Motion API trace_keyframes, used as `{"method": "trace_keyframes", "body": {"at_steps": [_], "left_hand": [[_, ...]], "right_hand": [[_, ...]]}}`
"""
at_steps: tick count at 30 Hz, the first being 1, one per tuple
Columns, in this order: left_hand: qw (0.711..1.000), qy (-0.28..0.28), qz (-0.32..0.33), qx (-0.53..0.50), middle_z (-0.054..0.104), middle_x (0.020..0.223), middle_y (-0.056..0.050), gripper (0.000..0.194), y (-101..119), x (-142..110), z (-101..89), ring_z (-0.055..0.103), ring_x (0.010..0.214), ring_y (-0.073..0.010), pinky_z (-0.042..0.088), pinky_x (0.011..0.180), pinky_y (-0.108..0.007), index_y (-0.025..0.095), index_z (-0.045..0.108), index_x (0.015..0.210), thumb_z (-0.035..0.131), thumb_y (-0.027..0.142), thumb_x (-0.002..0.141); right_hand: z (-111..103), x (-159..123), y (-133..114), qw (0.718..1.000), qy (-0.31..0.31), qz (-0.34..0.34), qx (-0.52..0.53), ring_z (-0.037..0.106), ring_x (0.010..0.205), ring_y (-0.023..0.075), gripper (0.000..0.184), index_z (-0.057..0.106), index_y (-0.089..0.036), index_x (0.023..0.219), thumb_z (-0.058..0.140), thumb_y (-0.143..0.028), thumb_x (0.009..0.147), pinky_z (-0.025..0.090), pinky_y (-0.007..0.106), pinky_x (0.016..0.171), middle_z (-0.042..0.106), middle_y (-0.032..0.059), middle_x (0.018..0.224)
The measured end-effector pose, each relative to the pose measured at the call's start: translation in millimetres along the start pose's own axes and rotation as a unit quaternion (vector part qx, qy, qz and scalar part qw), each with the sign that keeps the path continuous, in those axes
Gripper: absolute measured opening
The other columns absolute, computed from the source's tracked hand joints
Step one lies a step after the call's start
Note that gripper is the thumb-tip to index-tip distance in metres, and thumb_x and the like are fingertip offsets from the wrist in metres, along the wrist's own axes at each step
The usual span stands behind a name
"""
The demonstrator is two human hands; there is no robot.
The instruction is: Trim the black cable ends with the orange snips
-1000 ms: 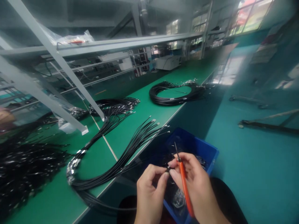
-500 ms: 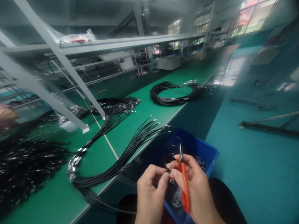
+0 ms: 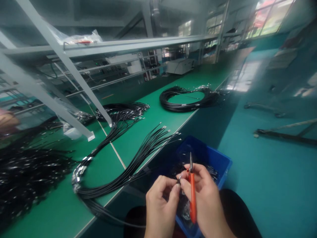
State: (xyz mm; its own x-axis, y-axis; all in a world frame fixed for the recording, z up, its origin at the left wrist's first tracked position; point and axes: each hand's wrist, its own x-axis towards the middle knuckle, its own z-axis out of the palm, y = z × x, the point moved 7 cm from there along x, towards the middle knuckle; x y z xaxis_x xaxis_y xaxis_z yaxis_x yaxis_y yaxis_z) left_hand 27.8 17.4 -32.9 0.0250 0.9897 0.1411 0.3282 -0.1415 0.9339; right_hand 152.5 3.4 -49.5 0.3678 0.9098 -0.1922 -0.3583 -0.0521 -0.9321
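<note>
My left hand (image 3: 162, 201) is closed, thumb and forefinger pinching what looks like the end of a thin black cable (image 3: 178, 180). Against it, my right hand (image 3: 206, 195) presses its thumb and fingertip on a small light-coloured tip. Held within that same right hand are orange-handled pliers (image 3: 192, 198), their slim metal jaws pointing up and away. Both hands hover over a blue bin (image 3: 220, 158) with clear plastic bags and dark pieces inside. Fingers hide most of the pinched part.
A bundle of black cables (image 3: 119, 185) curves along the green bench (image 3: 99, 172), its ends fanned near the edge. A coiled bundle (image 3: 180, 107) lies farther back. Loose dark cables (image 3: 32, 178) heap at the left. White shelf posts (image 3: 79, 87) rise from the bench.
The pliers have swung slightly in my right hand, the handle ends moving left. Both hands keep their pinch at nearly the same place.
</note>
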Motion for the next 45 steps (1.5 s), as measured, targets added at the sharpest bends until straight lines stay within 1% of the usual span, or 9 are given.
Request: {"method": "trace_keyframes", "body": {"at_steps": [5,8,11,14,17,21,32,36,45], "left_hand": [[0.993,-0.034,-0.078,-0.087,0.056,0.059,0.001,0.016,-7,3,-2.3,0.047,0.054,-0.0122,0.037,0.052,-0.020,0.016,0.063,0.065,0.064,0.029,0.075],[0.979,-0.064,-0.116,-0.154,0.052,0.058,0.003,0.017,-12,9,-7.1,0.040,0.051,-0.0094,0.033,0.050,-0.019,0.015,0.061,0.067,0.064,0.029,0.075],[0.966,-0.085,-0.135,-0.206,0.051,0.060,0.002,0.016,-14,13,-11.3,0.038,0.053,-0.0089,0.030,0.050,-0.019,0.014,0.061,0.069,0.063,0.028,0.076],[0.949,-0.101,-0.165,-0.251,0.048,0.058,0.003,0.015,-16,13,-10.7,0.035,0.052,-0.0080,0.028,0.050,-0.019,0.013,0.061,0.070,0.063,0.027,0.076],[0.931,-0.114,-0.184,-0.293,0.047,0.058,0.003,0.013,-15,12,-8.0,0.033,0.052,-0.0080,0.027,0.051,-0.020,0.013,0.060,0.070,0.064,0.025,0.074],[0.921,-0.129,-0.181,-0.319,0.046,0.057,0.002,0.013,-12,12,-5.9,0.033,0.052,-0.0084,0.026,0.051,-0.020,0.013,0.059,0.067,0.064,0.024,0.074],[0.921,-0.148,-0.170,-0.317,0.047,0.057,0.003,0.013,-11,13,-1.3,0.032,0.052,-0.0083,0.025,0.052,-0.020,0.013,0.059,0.067,0.063,0.022,0.075],[0.925,-0.146,-0.163,-0.311,0.046,0.057,0.003,0.013,-11,13,-2.2,0.032,0.053,-0.0084,0.025,0.052,-0.021,0.013,0.059,0.067,0.062,0.022,0.076],[0.942,-0.143,-0.149,-0.265,0.049,0.060,0.003,0.011,-17,12,-3.0,0.037,0.052,-0.0087,0.029,0.051,-0.020,0.015,0.060,0.071,0.059,0.023,0.078]], "right_hand": [[-2,-4,1,0.995,0.004,-0.040,-0.095,0.063,0.082,0.0211,0.029,0.053,-0.023,0.096,0.066,-0.023,0.071,0.050,0.030,0.074,0.065,0.0033,0.085],[-5,-1,2,0.993,-0.040,-0.037,-0.103,0.062,0.084,0.0212,0.032,0.053,-0.023,0.096,0.068,-0.023,0.068,0.048,0.031,0.077,0.066,0.0035,0.086],[-3,4,9,0.984,-0.163,0.043,-0.052,0.062,0.069,0.0175,0.031,0.056,-0.020,0.090,0.071,-0.019,0.063,0.048,0.028,0.065,0.068,0.0033,0.078],[3,-3,13,0.938,-0.316,0.141,-0.005,0.049,0.044,0.0091,0.028,0.058,-0.016,0.088,0.069,-0.023,0.064,0.036,0.021,0.043,0.069,0.0055,0.073],[1,-15,10,0.900,-0.389,0.197,0.005,0.045,0.048,0.0080,0.026,0.058,-0.015,0.094,0.063,-0.026,0.071,0.034,0.021,0.046,0.069,0.0072,0.077],[-2,-22,8,0.896,-0.378,0.230,-0.041,0.046,0.054,0.0101,0.017,0.060,-0.016,0.092,0.057,-0.021,0.076,0.036,0.023,0.054,0.067,0.0052,0.075],[5,-12,26,0.894,-0.382,0.227,0.052,0.041,0.042,0.0061,0.022,0.058,-0.015,0.094,0.063,-0.028,0.077,0.028,0.017,0.041,0.063,0.0003,0.061],[9,-11,26,0.888,-0.398,0.226,0.053,0.039,0.036,0.0030,0.023,0.057,-0.013,0.092,0.063,-0.030,0.077,0.024,0.015,0.035,0.067,0.0047,0.065],[1,-7,18,0.896,-0.388,0.213,-0.044,0.035,0.030,0.0025,0.021,0.057,-0.016,0.082,0.070,-0.024,0.067,0.023,0.014,0.032,0.065,0.0013,0.055]]}}
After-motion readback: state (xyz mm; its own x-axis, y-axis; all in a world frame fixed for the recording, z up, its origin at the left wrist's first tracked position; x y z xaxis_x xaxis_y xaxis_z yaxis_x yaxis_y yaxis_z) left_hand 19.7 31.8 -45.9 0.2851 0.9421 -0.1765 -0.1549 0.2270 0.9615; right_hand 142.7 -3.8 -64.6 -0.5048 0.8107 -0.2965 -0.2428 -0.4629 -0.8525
